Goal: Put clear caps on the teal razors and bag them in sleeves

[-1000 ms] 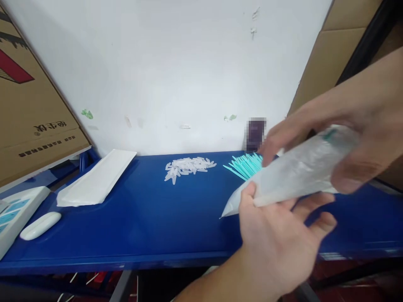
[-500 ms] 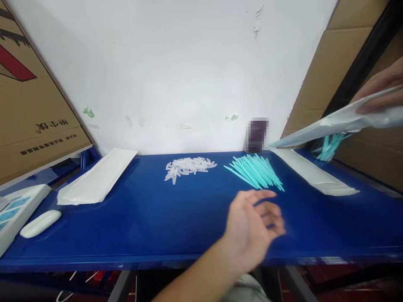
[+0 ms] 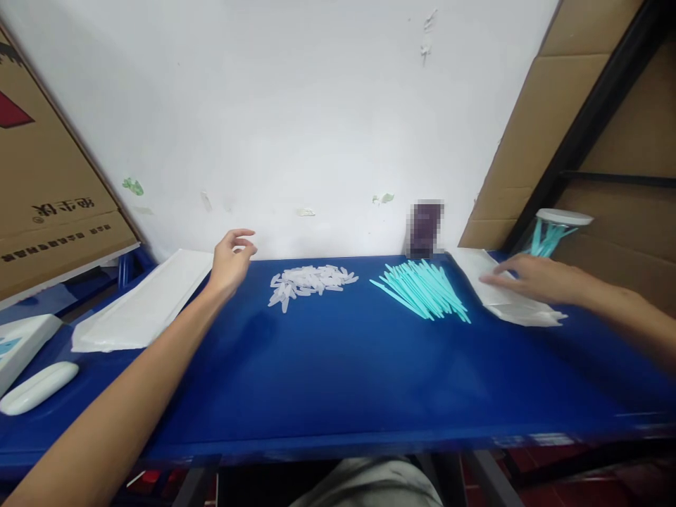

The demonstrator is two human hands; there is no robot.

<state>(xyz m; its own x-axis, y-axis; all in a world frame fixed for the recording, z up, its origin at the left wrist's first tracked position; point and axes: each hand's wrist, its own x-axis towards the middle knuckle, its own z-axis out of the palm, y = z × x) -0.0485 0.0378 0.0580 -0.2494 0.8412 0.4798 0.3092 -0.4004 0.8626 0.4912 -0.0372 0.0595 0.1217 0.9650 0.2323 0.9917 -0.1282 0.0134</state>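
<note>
My left hand [image 3: 232,262] is raised near the back of the table, fingers curved and apart, holding nothing. It is between a flat white plastic packet [image 3: 142,303] on the left and a pile of small translucent white tapered pieces [image 3: 311,279]. Over on the right, my right hand [image 3: 522,274] lies low above a white packet [image 3: 507,303], its fingers stretched out and slightly blurred. Whether its fingertips touch the packet is hard to see. Left of this hand lies a pile of slender teal plastic sticks [image 3: 425,290].
A clear container [image 3: 552,236] with a white rim and teal sticks stands at the right back. At left are a white oblong case [image 3: 39,387], a white tray [image 3: 26,345] and a printed carton [image 3: 58,190]. A pixelated dark object [image 3: 425,229] leans on the wall.
My left hand has gone from beside the teal sticks to the far left. My right hand has lowered the white packet it held onto the right side of the table and its fingers have loosened.
</note>
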